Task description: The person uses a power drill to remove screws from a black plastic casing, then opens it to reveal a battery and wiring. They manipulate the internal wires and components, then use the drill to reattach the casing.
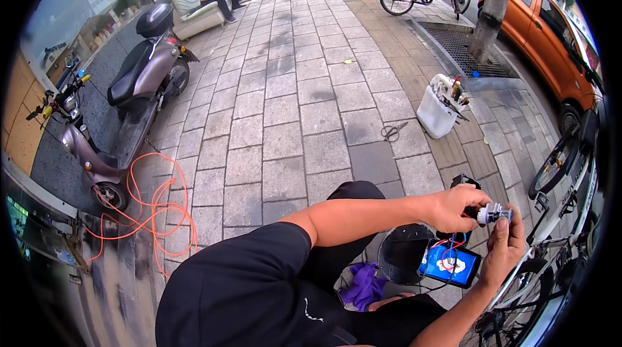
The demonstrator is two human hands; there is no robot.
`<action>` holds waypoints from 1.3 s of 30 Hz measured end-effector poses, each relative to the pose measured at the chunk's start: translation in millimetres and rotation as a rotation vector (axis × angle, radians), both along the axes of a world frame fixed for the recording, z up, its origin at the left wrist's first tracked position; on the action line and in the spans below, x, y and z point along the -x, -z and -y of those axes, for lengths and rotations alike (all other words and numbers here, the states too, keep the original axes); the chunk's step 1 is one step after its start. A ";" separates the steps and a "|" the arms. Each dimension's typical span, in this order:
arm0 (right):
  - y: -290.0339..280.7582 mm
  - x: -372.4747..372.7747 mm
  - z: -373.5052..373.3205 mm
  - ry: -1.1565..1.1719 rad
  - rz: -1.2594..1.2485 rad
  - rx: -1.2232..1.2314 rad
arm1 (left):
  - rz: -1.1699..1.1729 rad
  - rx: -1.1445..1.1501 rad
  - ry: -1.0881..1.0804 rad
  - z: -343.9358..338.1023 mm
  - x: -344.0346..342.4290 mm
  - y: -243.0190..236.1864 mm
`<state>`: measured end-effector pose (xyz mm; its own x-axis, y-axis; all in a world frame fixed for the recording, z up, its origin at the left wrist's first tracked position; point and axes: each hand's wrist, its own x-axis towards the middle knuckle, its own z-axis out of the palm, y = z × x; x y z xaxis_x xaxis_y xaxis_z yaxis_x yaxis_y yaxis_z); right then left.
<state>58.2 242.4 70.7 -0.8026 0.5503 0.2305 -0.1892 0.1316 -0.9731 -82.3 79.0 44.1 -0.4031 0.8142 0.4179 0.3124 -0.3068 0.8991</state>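
Observation:
My left hand (453, 209) reaches across from the left, its fingers closed at one end of a small white and silver cylindrical part (494, 213). On the other end, my right hand (504, 246) pinches the same part between thumb and fingers. A black piece (464, 181) shows just beyond my left hand; whether I hold it I cannot tell. Below the hands are red and blue wires (447, 241), a black box with a blue face (457, 266) and a black open container (405, 255). A purple cloth (364, 287) lies by my foot.
A white bicycle (544, 243) stands close on my right. Ahead are a white plastic tool bin (439, 110) and scissors (394, 132) on the paving. An orange hose (155, 201) lies near a scooter (123, 94) at left. An orange car (544, 36) is parked beyond a tree (492, 10).

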 end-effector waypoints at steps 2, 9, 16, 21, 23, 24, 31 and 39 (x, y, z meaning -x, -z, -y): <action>5.9 4.4 -7.3 -0.007 -0.019 0.033 | -0.073 0.043 -0.037 1.0 -2.0 -1.7; 2.9 12.3 -15.3 0.048 0.074 0.133 | -0.238 0.033 -0.206 -12.3 8.8 15.2; -7.2 22.5 -5.2 -0.004 0.068 0.236 | -0.082 0.097 -0.091 -0.5 10.6 0.2; -4.0 12.6 -20.0 -0.077 0.136 0.279 | 0.114 0.089 -0.013 -6.6 7.5 2.9; -1.6 8.3 -22.2 -0.086 0.152 0.320 | 0.035 0.165 -0.027 -4.5 8.2 -1.7; -2.1 8.7 -22.3 -0.088 0.160 0.328 | 0.033 0.168 -0.034 -4.4 8.5 -3.7; -6.1 8.2 -16.4 -0.100 0.170 0.297 | 0.276 0.174 -0.030 -5.2 4.5 0.9; -1.8 5.0 -15.2 -0.102 0.157 0.145 | 0.351 0.207 -0.034 -7.9 4.3 0.4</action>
<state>53.2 257.6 72.5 -0.8754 0.4828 0.0231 -0.0392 -0.0234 -0.9990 -86.5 86.9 43.7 -0.5198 0.8507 0.0787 -0.0174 -0.1027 0.9946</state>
